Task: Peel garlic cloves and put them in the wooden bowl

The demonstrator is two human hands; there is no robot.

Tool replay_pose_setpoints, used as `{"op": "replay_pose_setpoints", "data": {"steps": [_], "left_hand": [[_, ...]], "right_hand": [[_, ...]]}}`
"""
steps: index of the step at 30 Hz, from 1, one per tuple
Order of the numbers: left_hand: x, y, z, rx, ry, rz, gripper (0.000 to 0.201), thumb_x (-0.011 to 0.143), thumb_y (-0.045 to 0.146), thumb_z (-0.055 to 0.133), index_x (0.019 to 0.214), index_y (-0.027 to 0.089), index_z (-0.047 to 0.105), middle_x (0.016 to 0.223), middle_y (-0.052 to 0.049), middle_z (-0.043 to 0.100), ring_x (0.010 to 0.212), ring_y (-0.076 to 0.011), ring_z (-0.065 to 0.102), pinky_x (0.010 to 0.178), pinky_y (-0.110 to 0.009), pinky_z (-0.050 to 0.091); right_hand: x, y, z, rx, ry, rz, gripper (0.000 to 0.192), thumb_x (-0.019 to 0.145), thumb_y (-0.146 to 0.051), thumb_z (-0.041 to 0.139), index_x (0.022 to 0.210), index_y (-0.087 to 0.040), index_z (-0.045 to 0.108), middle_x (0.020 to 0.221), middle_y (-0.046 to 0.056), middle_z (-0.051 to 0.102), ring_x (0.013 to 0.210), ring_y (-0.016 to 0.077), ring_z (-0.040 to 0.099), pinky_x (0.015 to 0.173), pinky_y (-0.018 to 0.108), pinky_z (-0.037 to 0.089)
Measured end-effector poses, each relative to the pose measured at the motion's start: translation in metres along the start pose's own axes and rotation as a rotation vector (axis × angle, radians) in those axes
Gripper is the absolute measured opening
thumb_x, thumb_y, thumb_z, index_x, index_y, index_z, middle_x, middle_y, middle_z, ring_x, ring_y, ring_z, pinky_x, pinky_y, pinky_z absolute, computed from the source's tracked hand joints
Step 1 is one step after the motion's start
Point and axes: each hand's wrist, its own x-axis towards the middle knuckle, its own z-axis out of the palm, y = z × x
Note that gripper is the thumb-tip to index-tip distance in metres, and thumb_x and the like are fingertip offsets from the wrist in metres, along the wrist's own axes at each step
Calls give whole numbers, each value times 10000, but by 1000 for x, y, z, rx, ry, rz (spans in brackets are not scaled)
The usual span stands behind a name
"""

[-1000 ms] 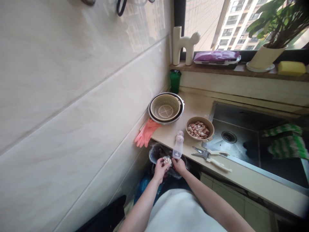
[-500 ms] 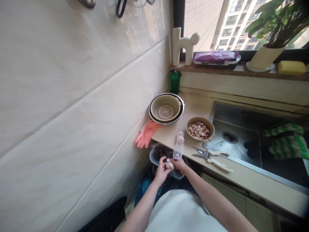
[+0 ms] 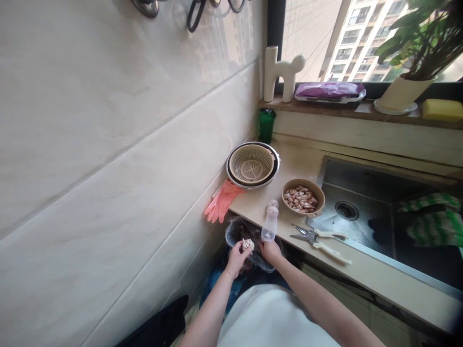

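Note:
My left hand (image 3: 236,259) holds a garlic bulb (image 3: 248,244) between thumb and fingertips, over a bin lined with a clear plastic bag (image 3: 233,232). To its right my right hand (image 3: 270,251) is closed, its fingers curled, and what they hold, if anything, is hidden. Just above it, a translucent plastic bag (image 3: 268,230) lies at the counter edge, with whole garlic bulbs (image 3: 272,208) at its far end. Beyond it stands a tan bowl (image 3: 321,193) full of separated garlic cloves (image 3: 301,198).
Kitchen shears (image 3: 311,235) lie spread beside the steel sink (image 3: 327,226). A tan colander (image 3: 252,164) sits inside a metal-rimmed bowl at the wall. Pink rubber gloves (image 3: 221,202) hang over the counter edge. A green cup (image 3: 266,126) stands in the corner.
My hands have moved apart: the left has drawn slightly left with the garlic bulb, and the right has come away from it. The view has shifted a little.

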Motion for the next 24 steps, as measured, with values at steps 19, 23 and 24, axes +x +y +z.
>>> {"op": "replay_pose_setpoints", "data": {"steps": [19, 23, 24], "left_hand": [[-42, 109, 84, 272, -334, 320, 276, 756, 344, 623, 922, 185, 470, 835, -15, 544, 757, -142, 509, 685, -253, 423], [-32, 127, 125, 206, -384, 269, 304, 740, 357, 636, 942, 202, 469, 790, -14, 561, 695, -153, 534, 641, -268, 429], [-30, 130, 133, 206, -396, 278, 289, 746, 356, 628, 934, 205, 468, 780, -13, 560, 692, -155, 537, 645, -273, 429]], "right_hand": [[-54, -42, -173, 171, -230, -439, 221, 888, -382, 379, 805, -200, 473, 687, -13, 533, 626, 115, 478, 560, 211, 320], [-48, -23, -214, 262, -273, -451, 240, 907, -406, 313, 774, -222, 390, 634, -42, 489, 556, 102, 457, 537, 208, 324], [-46, -19, -220, 289, -295, -432, 240, 910, -409, 296, 773, -226, 368, 614, -50, 476, 528, 97, 448, 520, 205, 322]]}}
